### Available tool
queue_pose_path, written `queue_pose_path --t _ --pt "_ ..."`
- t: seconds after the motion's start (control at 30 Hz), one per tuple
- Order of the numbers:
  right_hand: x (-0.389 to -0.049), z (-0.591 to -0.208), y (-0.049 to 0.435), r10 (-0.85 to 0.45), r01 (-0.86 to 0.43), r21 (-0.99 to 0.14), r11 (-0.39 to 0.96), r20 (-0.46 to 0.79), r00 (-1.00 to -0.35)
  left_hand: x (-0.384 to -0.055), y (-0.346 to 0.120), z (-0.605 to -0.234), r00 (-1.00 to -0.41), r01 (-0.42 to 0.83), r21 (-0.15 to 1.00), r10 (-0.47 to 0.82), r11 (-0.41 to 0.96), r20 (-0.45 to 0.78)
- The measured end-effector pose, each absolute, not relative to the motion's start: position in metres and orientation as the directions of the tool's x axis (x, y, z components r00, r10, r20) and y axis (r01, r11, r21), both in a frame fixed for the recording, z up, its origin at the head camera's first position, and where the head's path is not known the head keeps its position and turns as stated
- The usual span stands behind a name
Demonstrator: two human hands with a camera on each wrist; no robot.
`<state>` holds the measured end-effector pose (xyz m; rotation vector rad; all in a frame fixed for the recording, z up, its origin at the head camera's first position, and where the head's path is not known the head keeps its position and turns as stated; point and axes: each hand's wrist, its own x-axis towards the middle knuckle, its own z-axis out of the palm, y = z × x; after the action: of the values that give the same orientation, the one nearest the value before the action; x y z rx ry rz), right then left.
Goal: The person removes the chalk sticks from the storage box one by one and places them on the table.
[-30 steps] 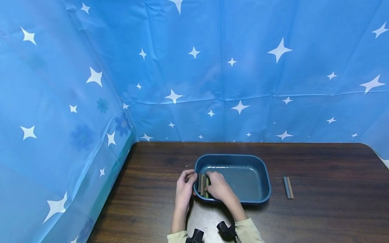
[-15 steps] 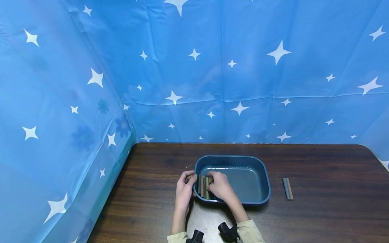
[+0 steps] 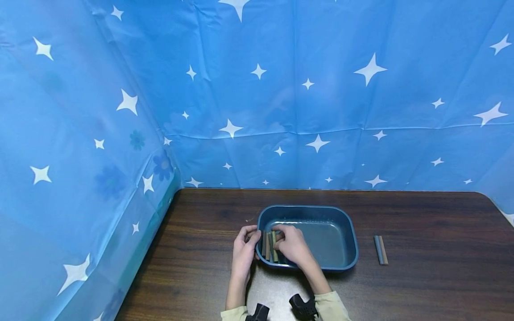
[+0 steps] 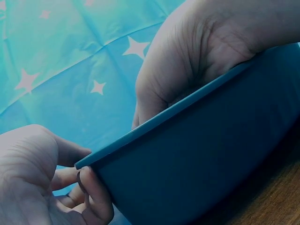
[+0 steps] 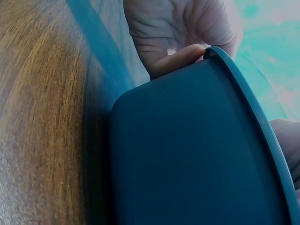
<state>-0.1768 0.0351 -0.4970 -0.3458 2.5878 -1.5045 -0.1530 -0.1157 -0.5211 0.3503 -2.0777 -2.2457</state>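
A blue rectangular basin [image 3: 321, 269] stands on the table. My left hand [image 3: 242, 254] grips its left rim, thumb on top and fingers curled below, as the left wrist view shows. Several slim sticks, among them a brown stick [image 3: 267, 247] and a yellow-green stick [image 3: 275, 254], lie side by side along the basin's left end. My right hand [image 3: 294, 246] reaches over the near wall and pinches the yellow-green stick, thumb toward its near part and forefinger by its far end. In both wrist views the basin wall [image 4: 187, 154] hides the sticks and the right fingertips.
Two more sticks, a grey-blue stick [image 3: 378, 249] and a light brown stick [image 3: 383, 250], lie together on the dark wood table [image 3: 441, 240] right of the basin. A blue star-patterned curtain [image 3: 297, 111] hangs behind the table and along its left side.
The yellow-green stick has shifted and now leans slightly, its near end further right. The right hand has moved slightly right. The left hand keeps its hold on the rim.
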Motion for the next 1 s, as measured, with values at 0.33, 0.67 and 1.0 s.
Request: queue_pose_path --t 0.33,0.67,1.0 --pt "-0.176 -0.495 0.037 -0.236 -0.102 -0.897 0.430 -0.002 -0.972 -0.153 -0.117 -0.523 -0.976 -0.096 0.992 -0.189 -0.084 -0.111" --pt "-0.174 -0.494 0.041 -0.241 -0.083 -0.927 0.365 -0.008 -0.971 -0.154 -0.116 -0.523 -0.973 -0.117 0.989 -0.190 -0.090 -0.132" --pt "-0.174 -0.486 0.052 -0.171 -0.048 -0.950 0.309 -0.006 -0.985 -0.155 -0.116 -0.525 -0.972 -0.107 0.990 -0.200 -0.086 -0.123"
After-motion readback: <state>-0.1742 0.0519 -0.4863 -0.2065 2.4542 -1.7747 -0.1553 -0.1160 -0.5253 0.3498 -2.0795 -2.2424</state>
